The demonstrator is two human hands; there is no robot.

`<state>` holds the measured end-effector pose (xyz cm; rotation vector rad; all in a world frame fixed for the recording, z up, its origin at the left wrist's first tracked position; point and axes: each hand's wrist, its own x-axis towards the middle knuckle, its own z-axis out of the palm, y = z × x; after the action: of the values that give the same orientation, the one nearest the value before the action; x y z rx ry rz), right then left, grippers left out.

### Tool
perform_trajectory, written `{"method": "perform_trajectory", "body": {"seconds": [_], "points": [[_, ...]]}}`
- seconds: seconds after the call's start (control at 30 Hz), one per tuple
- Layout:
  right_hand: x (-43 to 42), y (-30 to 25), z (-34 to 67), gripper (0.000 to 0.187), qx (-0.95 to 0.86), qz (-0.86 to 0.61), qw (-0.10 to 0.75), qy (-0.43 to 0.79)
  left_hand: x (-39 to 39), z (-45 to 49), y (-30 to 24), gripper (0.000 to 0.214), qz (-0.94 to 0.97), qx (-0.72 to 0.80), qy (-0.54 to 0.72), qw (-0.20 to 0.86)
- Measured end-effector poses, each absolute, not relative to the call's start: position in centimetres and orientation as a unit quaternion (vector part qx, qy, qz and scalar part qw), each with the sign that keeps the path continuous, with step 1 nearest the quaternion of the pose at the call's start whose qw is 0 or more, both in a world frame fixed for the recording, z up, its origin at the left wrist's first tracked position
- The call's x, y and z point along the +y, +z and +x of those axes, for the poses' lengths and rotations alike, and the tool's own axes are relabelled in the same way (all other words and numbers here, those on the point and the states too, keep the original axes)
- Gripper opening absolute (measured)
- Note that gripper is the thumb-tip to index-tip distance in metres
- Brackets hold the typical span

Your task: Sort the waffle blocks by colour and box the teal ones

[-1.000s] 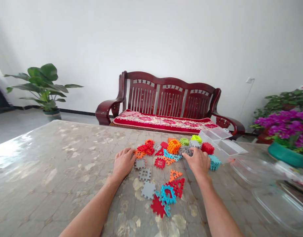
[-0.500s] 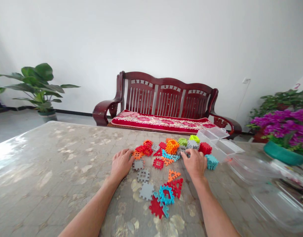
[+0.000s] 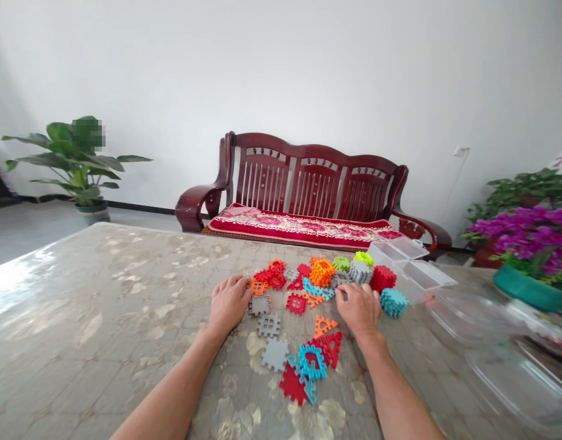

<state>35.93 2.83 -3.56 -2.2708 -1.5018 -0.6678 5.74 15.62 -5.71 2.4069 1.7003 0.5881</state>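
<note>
My left hand (image 3: 229, 299) lies on the table with its fingers loosely spread, beside an orange window tile (image 3: 259, 287) and a grey interlocking tile (image 3: 260, 304). My right hand (image 3: 360, 305) is just in front of a grey window tile (image 3: 340, 279) and a grey tile stack (image 3: 360, 272). Its fingers are bent, thumb a little apart, and nothing shows in them. Between my hands are a red window tile (image 3: 296, 303), blue triangles (image 3: 317, 289) and an orange pile (image 3: 322, 273). Nearer me lie a plain grey tile (image 3: 275, 354), a blue frame tile (image 3: 312, 362) and a red tile (image 3: 294, 384).
Stacks of red tiles (image 3: 383, 278) and blue tiles (image 3: 394, 302) stand right of my right hand. Behind them is a clear plastic box (image 3: 418, 278); transparent lids (image 3: 473, 315) lie farther right. Purple flowers (image 3: 532, 235) fill a teal pot (image 3: 528, 287). A wooden bench (image 3: 315, 177) stands beyond the table.
My right hand has drawn back slightly toward me, off the grey window tile, which now shows more fully. My left hand stays in place. The whole view has shifted a little.
</note>
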Motion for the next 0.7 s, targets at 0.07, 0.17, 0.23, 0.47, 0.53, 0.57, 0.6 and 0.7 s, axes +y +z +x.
{"method": "perform_trajectory", "body": {"seconds": [0.07, 0.17, 0.23, 0.47, 0.53, 0.57, 0.6, 0.7], "points": [[2.9, -3.6, 36.0, 0.019, -0.528, -0.799, 0.172, -0.232, 15.6, 5.7, -5.7, 0.036, 0.8, 0.564, 0.196, 0.064], [3.0, -3.5, 36.0, 0.021, -0.528, -0.797, 0.177, -0.233, 15.7, 5.7, -5.7, 0.036, 0.801, 0.563, 0.194, 0.063], [2.9, -3.4, 35.8, 0.021, -0.529, -0.796, 0.181, -0.233, 15.7, 5.7, -5.7, 0.036, 0.802, 0.561, 0.195, 0.063], [2.7, -3.2, 34.0, 0.02, -0.573, -0.782, 0.158, -0.188, 15.7, 5.7, -5.9, 0.036, 0.798, 0.562, 0.205, 0.067], [2.7, -3.2, 33.6, 0.022, -0.578, -0.785, 0.133, -0.182, 15.8, 5.7, -5.9, 0.037, 0.799, 0.561, 0.204, 0.068], [2.7, -3.2, 33.4, 0.021, -0.579, -0.787, 0.12, -0.178, 15.8, 5.7, -5.9, 0.037, 0.8, 0.561, 0.203, 0.069], [2.7, -3.2, 33.3, 0.021, -0.58, -0.789, 0.109, -0.173, 15.8, 5.7, -5.9, 0.037, 0.8, 0.561, 0.2, 0.07], [2.7, -3.1, 32.7, 0.018, -0.588, -0.789, 0.093, -0.151, 15.8, 5.7, -5.9, 0.037, 0.799, 0.563, 0.197, 0.073]]}}
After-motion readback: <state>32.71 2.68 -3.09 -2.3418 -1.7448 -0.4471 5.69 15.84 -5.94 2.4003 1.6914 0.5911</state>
